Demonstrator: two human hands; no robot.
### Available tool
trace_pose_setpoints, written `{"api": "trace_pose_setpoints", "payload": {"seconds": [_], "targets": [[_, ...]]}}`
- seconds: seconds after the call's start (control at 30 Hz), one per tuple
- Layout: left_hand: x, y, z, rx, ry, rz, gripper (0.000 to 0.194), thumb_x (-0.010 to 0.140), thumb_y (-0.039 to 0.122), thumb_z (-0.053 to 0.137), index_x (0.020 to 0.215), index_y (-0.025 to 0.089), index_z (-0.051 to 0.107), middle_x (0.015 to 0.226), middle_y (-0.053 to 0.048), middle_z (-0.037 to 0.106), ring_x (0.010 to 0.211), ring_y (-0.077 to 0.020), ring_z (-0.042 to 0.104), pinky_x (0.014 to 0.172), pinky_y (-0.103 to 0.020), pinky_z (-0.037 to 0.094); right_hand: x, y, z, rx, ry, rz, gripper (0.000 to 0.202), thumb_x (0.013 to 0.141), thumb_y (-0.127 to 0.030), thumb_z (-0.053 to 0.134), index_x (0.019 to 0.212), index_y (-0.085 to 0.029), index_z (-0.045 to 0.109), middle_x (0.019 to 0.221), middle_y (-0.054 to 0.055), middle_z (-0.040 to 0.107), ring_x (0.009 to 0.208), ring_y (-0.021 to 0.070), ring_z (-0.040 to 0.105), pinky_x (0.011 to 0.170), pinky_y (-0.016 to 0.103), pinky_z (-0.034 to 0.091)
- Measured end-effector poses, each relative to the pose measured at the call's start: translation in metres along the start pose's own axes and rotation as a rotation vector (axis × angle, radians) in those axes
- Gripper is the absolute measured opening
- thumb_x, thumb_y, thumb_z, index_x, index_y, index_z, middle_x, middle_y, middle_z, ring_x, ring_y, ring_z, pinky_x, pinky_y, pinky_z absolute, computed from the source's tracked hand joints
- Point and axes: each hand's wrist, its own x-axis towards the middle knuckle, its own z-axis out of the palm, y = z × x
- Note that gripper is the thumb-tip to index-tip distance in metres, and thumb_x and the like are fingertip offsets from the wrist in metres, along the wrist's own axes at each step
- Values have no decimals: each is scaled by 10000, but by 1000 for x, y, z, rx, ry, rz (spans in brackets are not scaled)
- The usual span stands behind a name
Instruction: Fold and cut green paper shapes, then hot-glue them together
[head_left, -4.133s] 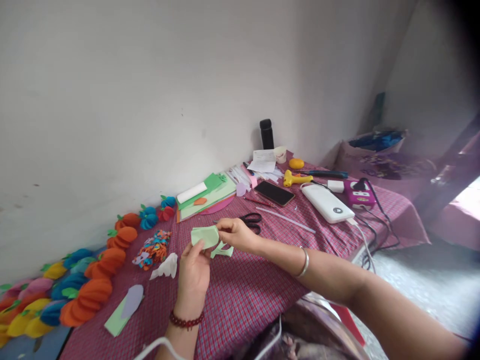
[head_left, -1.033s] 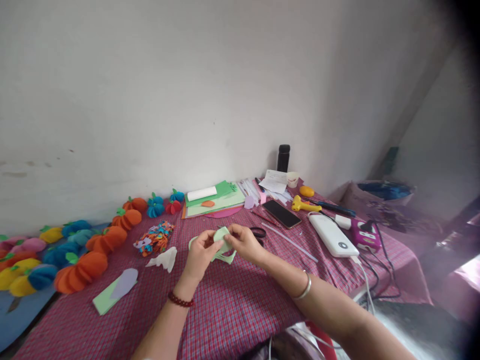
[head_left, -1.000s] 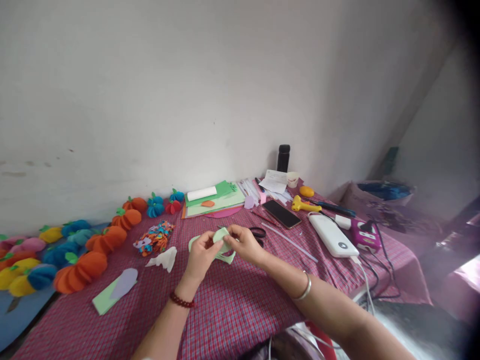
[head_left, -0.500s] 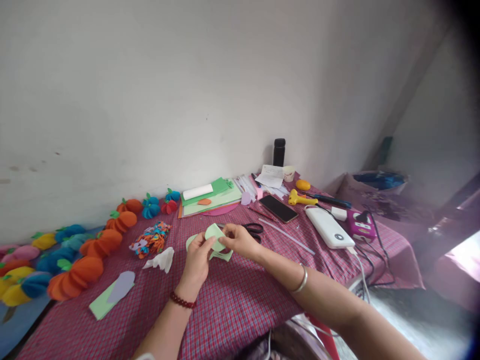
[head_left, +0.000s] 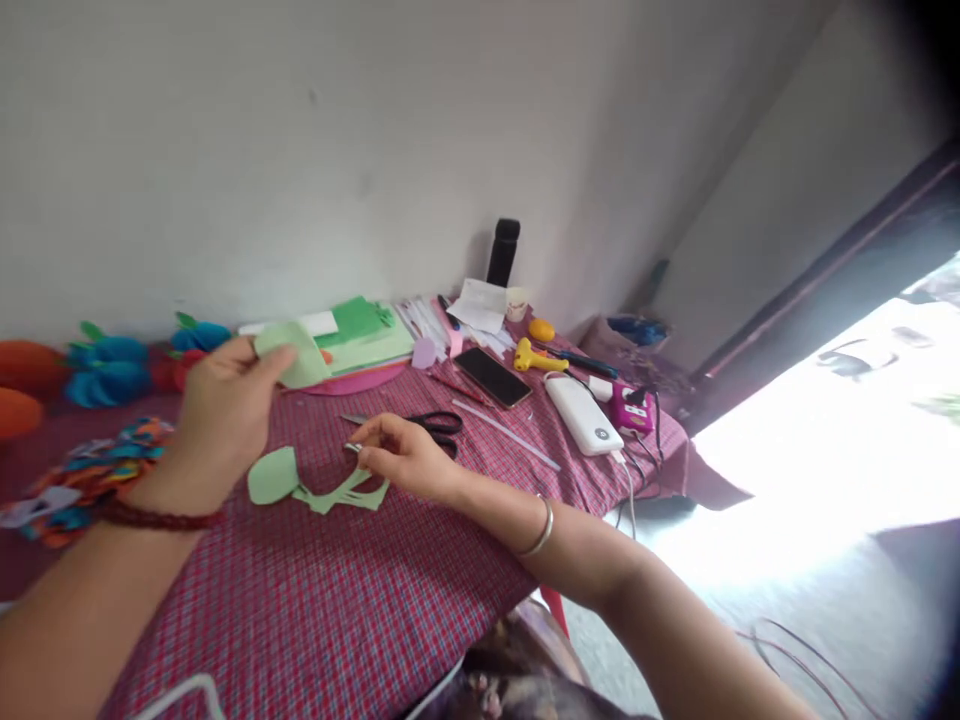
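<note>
My left hand (head_left: 225, 400) is raised at the left, pinching a light green paper piece (head_left: 301, 356) between thumb and fingers. My right hand (head_left: 397, 452) has its fingers pinched together over light green paper scraps (head_left: 337, 494); a small bit of green paper shows at the fingertips. Beside the scraps lies a rounded green paper piece (head_left: 274, 476) on the checkered cloth. Black-handled scissors (head_left: 439, 422) rest just behind my right hand, their blades partly visible.
Colourful paper pumpkins (head_left: 109, 368) and a pile of paper bits (head_left: 105, 470) are at the left. Behind are green sheets (head_left: 361, 320) and a black bottle (head_left: 503, 254). A phone (head_left: 493, 377), yellow tool (head_left: 536, 357), white power bank (head_left: 582, 412) and purple socket box (head_left: 631, 407) stand right.
My hands have moved apart, the left one lifting green paper up and left, the right one now over the scraps. A rounded green piece lies uncovered. The view has swung right.
</note>
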Motion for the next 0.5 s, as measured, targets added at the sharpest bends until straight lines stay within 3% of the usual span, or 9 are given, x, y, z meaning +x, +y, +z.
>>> {"api": "trace_pose_setpoints", "payload": {"seconds": [0.1, 0.2, 0.3, 0.5], "targets": [[27, -19, 21, -297, -80, -106, 163, 749, 141, 639, 878, 55, 591, 729, 34, 678, 671, -87, 596, 844, -389, 479, 4, 11, -2, -69, 13, 38, 80, 807, -116, 555, 878, -144, 580, 699, -43, 550, 573, 54, 522, 571, 166, 454], [36, -39, 41, -457, -113, -276, 128, 694, 100, 674, 711, 89, 548, 578, 74, 616, 562, -56, 548, 719, -273, 496, 5, 18, -2, -63, -21, 106, 92, 805, -82, 517, 835, -141, 581, 709, -30, 566, 588, 67, 554, 580, 178, 466], [40, -55, 53, -506, -172, -378, 187, 663, 95, 673, 623, 124, 493, 517, 91, 561, 531, -56, 532, 597, -200, 462, 6, 20, -2, -124, -26, 139, 100, 807, -88, 511, 840, -141, 589, 721, -19, 579, 606, 80, 570, 595, 190, 475], [56, -75, 68, -502, -254, -552, 136, 654, 84, 625, 637, 135, 500, 580, 71, 581, 567, -69, 533, 576, -203, 461, 1, -1, -7, -314, -96, 103, 156, 828, -89, 477, 893, -146, 608, 795, 12, 636, 712, 109, 616, 678, 203, 492]]}}
